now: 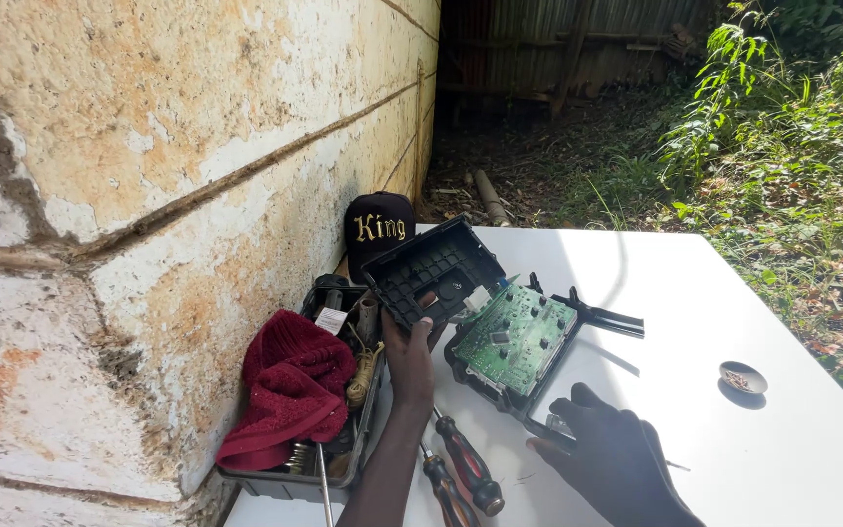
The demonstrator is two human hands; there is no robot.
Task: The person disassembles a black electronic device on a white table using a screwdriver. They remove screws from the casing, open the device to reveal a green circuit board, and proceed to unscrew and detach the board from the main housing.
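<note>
1. Standing on the white table [734,293], with the circuit board [517,335] as landmark: the table is broad, rigid and bare beyond the board.
2. Left of the board sits a tool tray [343,459] with a red cloth [290,385] on it; a black cap [379,229] lies behind the tray.
3. The black cover [433,271] is tilted up at the board's left edge. It looks like light, stiff moulded plastic with thin ribs and clips that could snap; I judge its rim the safest hold.
4. The board lies in its black housing [500,395], green side up. It reads as light, thin and fragile; edges only, not the components.
5. The left hand [410,356] is closed on the cover's lower edge.
6. The right hand [617,459], below the board, curls at the housing's near corner; the grip itself is shadowed, probably holding.
7. Two screwdrivers [465,468] lie below-left of the board.
8. A small dish [742,377] sits well to the board's right.
</note>
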